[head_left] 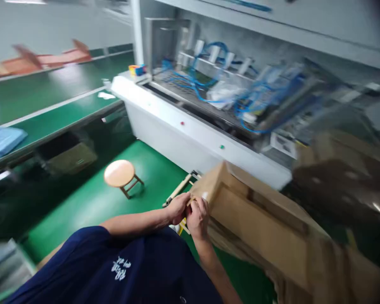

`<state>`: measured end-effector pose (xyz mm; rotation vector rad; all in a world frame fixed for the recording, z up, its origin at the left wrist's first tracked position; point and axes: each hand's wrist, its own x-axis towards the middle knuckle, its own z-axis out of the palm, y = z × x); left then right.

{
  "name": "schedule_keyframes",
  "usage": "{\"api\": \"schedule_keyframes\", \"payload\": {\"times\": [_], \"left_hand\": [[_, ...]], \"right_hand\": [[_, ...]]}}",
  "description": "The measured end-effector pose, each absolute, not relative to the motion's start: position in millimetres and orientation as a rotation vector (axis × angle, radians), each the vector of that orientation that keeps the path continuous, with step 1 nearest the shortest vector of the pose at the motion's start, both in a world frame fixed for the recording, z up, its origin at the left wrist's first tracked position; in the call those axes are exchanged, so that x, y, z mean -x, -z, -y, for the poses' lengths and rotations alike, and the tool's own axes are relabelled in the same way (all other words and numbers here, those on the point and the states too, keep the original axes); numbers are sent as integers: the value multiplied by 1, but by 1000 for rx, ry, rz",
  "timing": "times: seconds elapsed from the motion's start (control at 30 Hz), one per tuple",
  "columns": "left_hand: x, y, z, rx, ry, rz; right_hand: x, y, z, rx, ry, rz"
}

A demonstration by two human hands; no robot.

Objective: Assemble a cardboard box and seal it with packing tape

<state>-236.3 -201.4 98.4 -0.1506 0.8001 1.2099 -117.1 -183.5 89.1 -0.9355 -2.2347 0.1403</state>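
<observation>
Two hands (pixel 198 217) closed on cardboard carton corner (pixel 210 183); green floor (pixel 95 219), wooden stool (pixel 119 173) beyond.

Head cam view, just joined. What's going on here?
A person in a navy T-shirt has their left hand and right hand together at a corner of a cardboard box, fingers on its edge. The box is close to a white machine with blue tubing. A round wooden stool stands on the green floor to the left.
</observation>
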Motion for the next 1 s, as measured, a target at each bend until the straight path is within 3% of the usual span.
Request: {"api": "schedule_keyframes", "payload": {"times": [0.2,0.37,0.67,0.83,1.0], "left_hand": [[405,-83,255,532,-1561,-1128],[474,-74,315,134,-1650,-1288],[531,-78,329,-1,-2092,-953],[601,-101,310,476,-1954,-792],[643,-98,265,319,-1909,-1052]], "right_hand": [[259,-85,214,402,-816,2243],[366,-66,236,183,-953,2244],[486,10,229,206,-1099,2400],[507,-15,238,-126,-999,2400],[551,-57,219,-170,-1239,2316]]}}
